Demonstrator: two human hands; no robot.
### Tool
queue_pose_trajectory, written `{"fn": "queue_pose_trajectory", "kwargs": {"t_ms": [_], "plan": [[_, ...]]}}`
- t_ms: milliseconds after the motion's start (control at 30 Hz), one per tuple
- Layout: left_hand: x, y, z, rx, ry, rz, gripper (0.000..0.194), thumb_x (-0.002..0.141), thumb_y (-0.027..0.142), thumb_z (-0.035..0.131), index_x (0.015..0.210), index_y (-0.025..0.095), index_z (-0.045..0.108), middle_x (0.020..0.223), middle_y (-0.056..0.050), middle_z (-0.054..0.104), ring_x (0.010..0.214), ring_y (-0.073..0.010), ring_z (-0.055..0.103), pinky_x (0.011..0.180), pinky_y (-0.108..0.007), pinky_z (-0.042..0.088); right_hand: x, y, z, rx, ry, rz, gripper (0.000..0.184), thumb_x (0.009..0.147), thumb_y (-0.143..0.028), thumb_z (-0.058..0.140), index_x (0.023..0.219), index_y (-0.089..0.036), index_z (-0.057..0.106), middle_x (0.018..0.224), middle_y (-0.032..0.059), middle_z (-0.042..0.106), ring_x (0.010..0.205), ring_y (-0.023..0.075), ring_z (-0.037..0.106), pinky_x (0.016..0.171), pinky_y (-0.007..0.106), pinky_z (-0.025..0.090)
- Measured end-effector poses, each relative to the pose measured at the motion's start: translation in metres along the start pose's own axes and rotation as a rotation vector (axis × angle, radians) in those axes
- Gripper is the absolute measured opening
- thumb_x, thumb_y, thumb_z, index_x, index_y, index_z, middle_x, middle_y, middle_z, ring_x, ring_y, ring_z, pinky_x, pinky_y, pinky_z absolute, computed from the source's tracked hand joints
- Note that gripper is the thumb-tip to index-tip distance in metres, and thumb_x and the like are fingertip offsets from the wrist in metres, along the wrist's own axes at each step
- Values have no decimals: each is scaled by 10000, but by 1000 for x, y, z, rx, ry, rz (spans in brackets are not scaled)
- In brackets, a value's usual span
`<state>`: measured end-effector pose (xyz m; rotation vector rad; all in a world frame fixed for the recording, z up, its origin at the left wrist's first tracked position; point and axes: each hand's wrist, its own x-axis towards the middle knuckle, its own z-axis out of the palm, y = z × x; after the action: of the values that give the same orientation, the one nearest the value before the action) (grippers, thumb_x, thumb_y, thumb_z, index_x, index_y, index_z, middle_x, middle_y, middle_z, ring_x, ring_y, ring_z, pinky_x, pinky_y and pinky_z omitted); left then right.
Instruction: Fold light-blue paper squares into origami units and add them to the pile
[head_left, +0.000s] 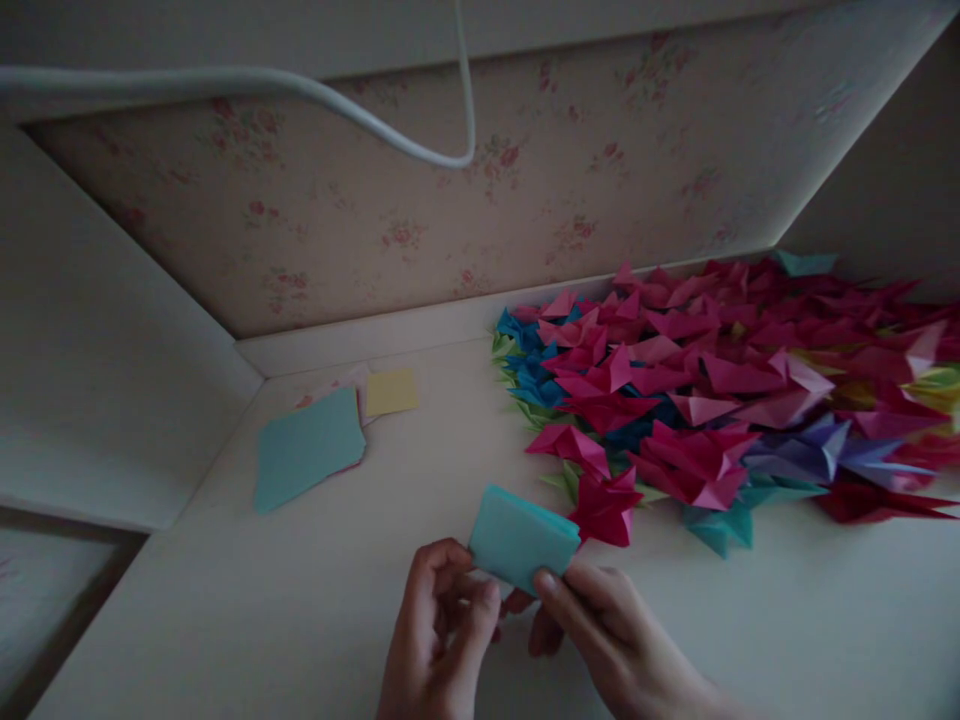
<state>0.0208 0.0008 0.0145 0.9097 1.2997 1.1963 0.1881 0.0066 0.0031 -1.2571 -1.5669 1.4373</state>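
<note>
A turquoise sheet of origami paper (523,540), folded into a small layered rectangle, is held tilted above the white tabletop. My right hand (607,620) pinches its lower right edge, thumb on top and fingers underneath. At the paper's left corner, my left hand (442,625) is curled with the index finger against the edge; its thumb lies just below the paper. The fingers behind the paper are partly hidden. Just beyond, a crimson folded paper piece (604,508) sits at the front of a large heap of folded paper cranes (697,375), mostly pink and red.
To the left lie a stack of turquoise paper sheets (307,450) and a small yellow square (391,391). A white cable (360,120) hangs across the top before a floral back panel (420,240). White side panels (112,320) enclose the tabletop (420,480).
</note>
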Motion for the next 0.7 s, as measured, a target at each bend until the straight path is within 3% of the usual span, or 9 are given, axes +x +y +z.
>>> {"fn": "queue_pose_trajectory", "kwargs": {"t_ms": [100, 167, 267, 333, 433, 600, 700], "plan": [[0, 0, 0, -8, 41, 22, 296, 799, 444, 756, 867, 216, 580, 642, 16, 674, 606, -153, 619, 596, -231, 484, -1, -6, -3, 22, -59, -24, 526, 1011, -548, 379, 814, -166, 682, 772, 86, 733, 692, 183, 671, 663, 276, 491], [2, 1, -1, -34, 43, 6, 289, 797, 433, 759, 847, 212, 580, 603, 23, 650, 586, -149, 600, 586, -227, 472, -2, -9, -6, 103, -94, -46, 473, 996, -561, 414, 931, -185, 692, 799, 71, 730, 729, 189, 668, 695, 288, 500], [6, 2, -4, -94, 22, -58, 297, 780, 435, 768, 858, 202, 601, 603, 32, 608, 544, -142, 570, 537, -227, 456, -4, -6, -10, 315, 24, -26, 482, 950, -621, 471, 1222, -248, 607, 818, 36, 719, 780, 200, 662, 737, 313, 521], [7, 3, -4, -116, 5, -83, 303, 767, 444, 776, 826, 195, 614, 605, 40, 566, 526, -128, 533, 500, -214, 434, -5, -3, -12, 410, 148, 33, 514, 916, -645, 516, 1282, -287, 567, 877, 30, 716, 836, 207, 655, 774, 328, 530], [5, 4, -1, -95, -11, -74, 306, 775, 458, 772, 784, 190, 623, 607, 46, 517, 534, -110, 487, 483, -186, 408, -4, -2, -12, 407, 207, 131, 518, 867, -641, 600, 1248, -289, 607, 965, 47, 719, 931, 229, 642, 833, 349, 523], [3, 3, 1, -48, -37, -57, 328, 791, 497, 747, 791, 196, 617, 614, 44, 496, 536, -111, 474, 470, -185, 397, -2, -10, -10, 437, 137, 207, 586, 789, -692, 653, 1181, -257, 650, 1083, 88, 723, 947, 257, 646, 816, 357, 533], [4, 2, -2, -27, -12, -41, 328, 770, 477, 777, 787, 190, 618, 632, 37, 519, 561, -107, 472, 488, -176, 389, -2, -11, -10, 464, 114, 213, 557, 803, -683, 646, 1176, -269, 648, 1019, 63, 723, 928, 235, 638, 805, 328, 530]]}}
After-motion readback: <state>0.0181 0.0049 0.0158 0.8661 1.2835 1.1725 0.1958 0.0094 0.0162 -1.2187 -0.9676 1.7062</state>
